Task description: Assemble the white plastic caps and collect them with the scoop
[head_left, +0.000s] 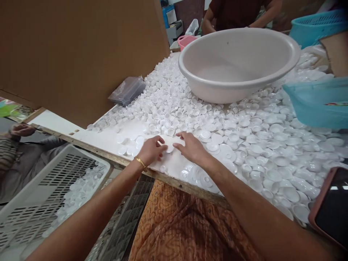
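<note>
A small round white plastic piece (170,146) is between my two hands at the near edge of the table. My left hand (152,150), with a gold bracelet at the wrist, pinches this piece between thumb and fingers. Just right of it, my right hand (191,148) has its thumb and index finger apart, with nothing visible between them. Flat white discs (205,177) lie below my right wrist. A few more discs (127,145) rest left of my left hand. Beyond both hands spreads a thick layer of small white cup-shaped plastic pieces (174,108).
A large pale basin (239,85) stands on the pieces. Blue containers (320,101) and a phone (331,206) are at right. A cardboard box (81,54) and a bagged grey packet (127,90) are at left. Below sits a white crate (54,177). Two other people are nearby.
</note>
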`<state>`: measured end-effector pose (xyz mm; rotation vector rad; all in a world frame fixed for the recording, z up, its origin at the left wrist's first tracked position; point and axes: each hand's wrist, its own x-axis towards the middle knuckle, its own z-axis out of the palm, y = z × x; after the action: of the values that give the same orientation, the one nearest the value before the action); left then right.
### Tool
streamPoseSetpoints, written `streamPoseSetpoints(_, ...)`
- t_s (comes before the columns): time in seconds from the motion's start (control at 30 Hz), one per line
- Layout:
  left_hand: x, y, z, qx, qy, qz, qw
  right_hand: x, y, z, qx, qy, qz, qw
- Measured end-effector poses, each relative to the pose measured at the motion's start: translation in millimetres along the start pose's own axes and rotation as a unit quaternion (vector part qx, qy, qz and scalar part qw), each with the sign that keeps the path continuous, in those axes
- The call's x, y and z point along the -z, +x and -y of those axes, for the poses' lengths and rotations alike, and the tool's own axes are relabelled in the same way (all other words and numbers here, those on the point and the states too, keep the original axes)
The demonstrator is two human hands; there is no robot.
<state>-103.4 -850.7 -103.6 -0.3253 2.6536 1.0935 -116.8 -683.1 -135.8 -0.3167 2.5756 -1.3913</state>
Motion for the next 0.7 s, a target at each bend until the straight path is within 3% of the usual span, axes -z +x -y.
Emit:
streamPoseSetpoints(0.07, 9.8, -19.3, -0.1, -0.068, 0.169, -0.096, 0.979, 15.1, -2.4, 4.7, 0.011, -0.040, 0.009, 0.999)
streamPoseSetpoints(0.1, 13.1, -29.6, -0.5, -0.092, 0.239, -0.099, 0.962, 23.2, -3.7, 7.3, 0.009, -0.055, 0.047, 0.997)
streamPoseSetpoints(0.23, 5.2, -55.3, -1.4, -0.111, 0.368, 0.030, 0.923, 42.7, -11.8, 18.1, 0.019, -0.134, 0.257, 0.957)
streamPoseSetpoints(0.3, -8.4, -52.8, -2.1, -0.133, 0.375, 0.043, 0.916, 39.7, -17.4, 23.4, 0.043, -0.191, 0.305, 0.932)
streamPoseSetpoints(0.4, -24.9, -38.2, -5.3, -0.179, 0.357, 0.008, 0.917, 27.4, -23.9, 30.1, 0.086, -0.294, 0.306, 0.901)
streamPoseSetpoints(0.5, -27.6, -29.6, -8.4, -0.225, 0.337, -0.062, 0.912, 22.7, -24.8, 32.9, 0.105, -0.328, 0.290, 0.893)
streamPoseSetpoints(0.6, -23.9, -35.2, -8.6, -0.248, 0.285, -0.091, 0.921, 31.6, -21.2, 31.6, 0.090, -0.268, 0.298, 0.912)
streamPoseSetpoints(0.7, -24.7, -44.6, -6.6, -0.190, 0.145, -0.025, 0.971, 42.0, -16.7, 27.5, 0.084, -0.130, 0.237, 0.959)
